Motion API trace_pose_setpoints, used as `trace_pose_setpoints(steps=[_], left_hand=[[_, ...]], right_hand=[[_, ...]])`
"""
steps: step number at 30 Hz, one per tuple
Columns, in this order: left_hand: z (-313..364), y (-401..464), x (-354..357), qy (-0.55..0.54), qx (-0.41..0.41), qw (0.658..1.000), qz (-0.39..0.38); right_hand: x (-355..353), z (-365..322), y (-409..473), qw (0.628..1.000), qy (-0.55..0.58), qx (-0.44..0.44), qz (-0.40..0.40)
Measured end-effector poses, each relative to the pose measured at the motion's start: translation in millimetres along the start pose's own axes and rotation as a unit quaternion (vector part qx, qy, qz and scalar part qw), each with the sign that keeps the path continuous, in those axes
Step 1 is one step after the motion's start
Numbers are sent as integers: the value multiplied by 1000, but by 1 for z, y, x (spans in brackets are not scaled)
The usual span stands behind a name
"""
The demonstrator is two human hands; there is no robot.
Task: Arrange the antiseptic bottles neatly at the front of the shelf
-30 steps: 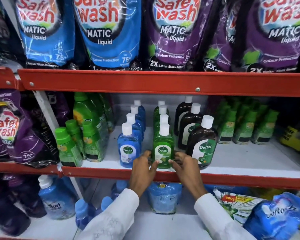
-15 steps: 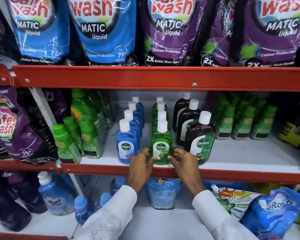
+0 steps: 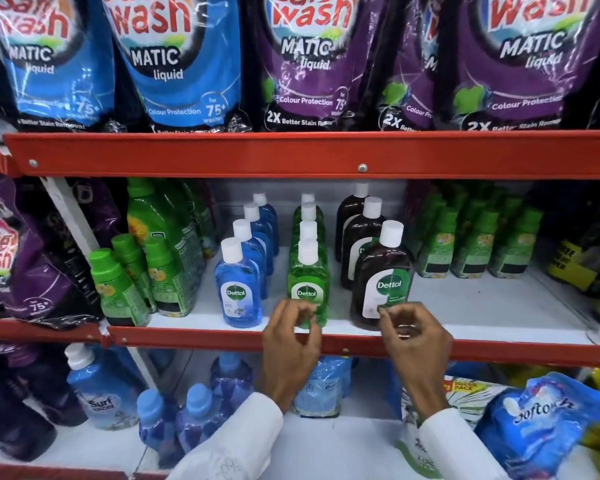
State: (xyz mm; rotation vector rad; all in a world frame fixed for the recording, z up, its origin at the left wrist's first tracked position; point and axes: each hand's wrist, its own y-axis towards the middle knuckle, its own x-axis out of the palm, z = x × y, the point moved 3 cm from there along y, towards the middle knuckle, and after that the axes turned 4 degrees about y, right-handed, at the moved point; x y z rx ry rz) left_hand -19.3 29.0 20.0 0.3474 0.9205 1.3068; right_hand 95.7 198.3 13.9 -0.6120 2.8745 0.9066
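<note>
Three rows of antiseptic bottles with white caps stand on the middle shelf [image 3: 482, 306], each running front to back. The front blue bottle [image 3: 238, 289], front green bottle [image 3: 307, 282] and front brown bottle [image 3: 381, 282] sit near the red shelf lip [image 3: 187, 336]. My left hand [image 3: 291, 341] hovers with loosely curled fingers in front of the green bottle's base and grips nothing. My right hand [image 3: 414, 337] is in front of the brown bottle, its fingertips at the lower edge of the label and not wrapped around the bottle.
Small green-capped bottles [image 3: 118, 289] crowd the left of the blue row, and more green bottles [image 3: 471, 244] stand at the back right. Bare white shelf lies right of the brown row. Detergent pouches [image 3: 174, 64] hang above, and blue refill packs [image 3: 534, 420] lie below.
Both hands have let go of the front green bottle. My right hand moved right to the front brown bottle, and my left hand drew back slightly.
</note>
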Motion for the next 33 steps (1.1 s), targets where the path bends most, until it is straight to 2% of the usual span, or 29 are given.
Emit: trace_pose_setpoints(steps=[2,6,9,19,31,33], left_hand=[[11,-1,19,-17,-8,999,-51],[18,2,54,20,-31,989,-141],[19,8,68,33,-50,983,-174],[18,10,74,68,-37,989,-128],[27,9,69,53,-51,989,-128],[28,10,64,28,-80,989,-120]], right_hand=[[-11,18,14,999,-33,17,9],[-10,37,39,984,-70,60,-151],[-9,39,52,975,-97,34,-195],[-15,49,54,976,13,82,-202],[-16,48,53,970,35,97,-219],[-30,37,53,980,51,102,-166]])
